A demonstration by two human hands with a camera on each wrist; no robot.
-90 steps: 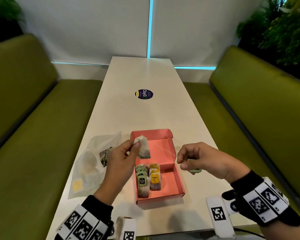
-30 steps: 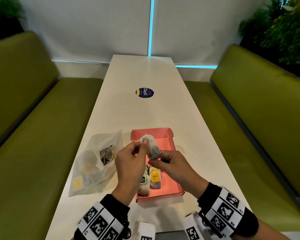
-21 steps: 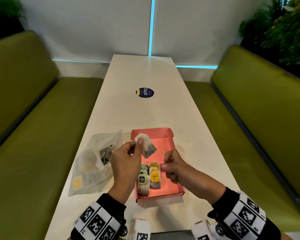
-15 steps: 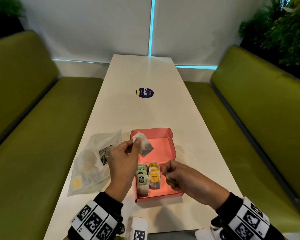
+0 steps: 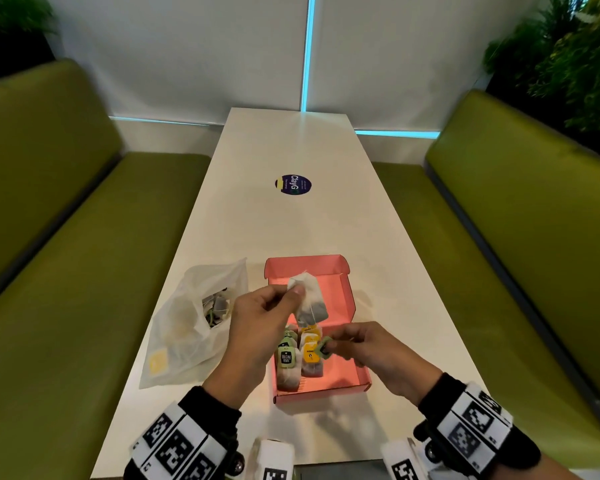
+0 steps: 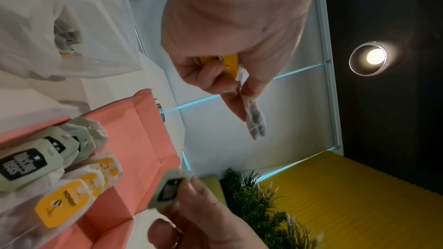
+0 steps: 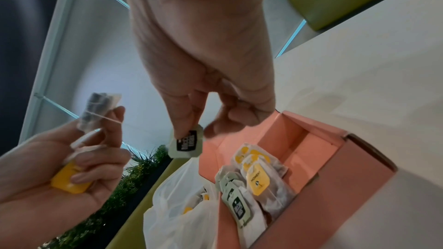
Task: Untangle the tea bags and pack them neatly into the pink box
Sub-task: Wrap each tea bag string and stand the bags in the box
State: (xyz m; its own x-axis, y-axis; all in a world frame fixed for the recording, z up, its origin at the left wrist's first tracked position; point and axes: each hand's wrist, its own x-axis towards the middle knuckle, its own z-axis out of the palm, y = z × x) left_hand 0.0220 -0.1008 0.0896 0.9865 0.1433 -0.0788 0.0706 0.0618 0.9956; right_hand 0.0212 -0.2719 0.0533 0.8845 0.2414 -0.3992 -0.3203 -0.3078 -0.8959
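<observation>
My left hand (image 5: 291, 294) pinches a white tea bag (image 5: 309, 301) by its top corner above the open pink box (image 5: 343, 379). In the left wrist view the same hand (image 6: 239, 90) also keeps a yellow tag (image 6: 230, 61) under its curled fingers. A thin string runs across the held tea bag (image 7: 98, 109). My right hand (image 5: 329, 346) pinches a green tag (image 5: 323, 348) over the box's near half; the tag (image 7: 187, 143) shows a dark label. Several tea bags with green tags (image 5: 286, 356) and yellow tags (image 5: 310, 353) lie in two rows inside the box.
A crumpled clear plastic bag (image 5: 187, 327) with more tea bags inside lies left of the box on the white table (image 5: 291, 230). A round dark sticker (image 5: 293, 184) is farther up the table. Green benches (image 5: 66, 306) run along both sides.
My right hand has drawn back from the held tea bag toward me and now pinches the green tag over the packed rows. My left hand has stayed nearly in place with the bag.
</observation>
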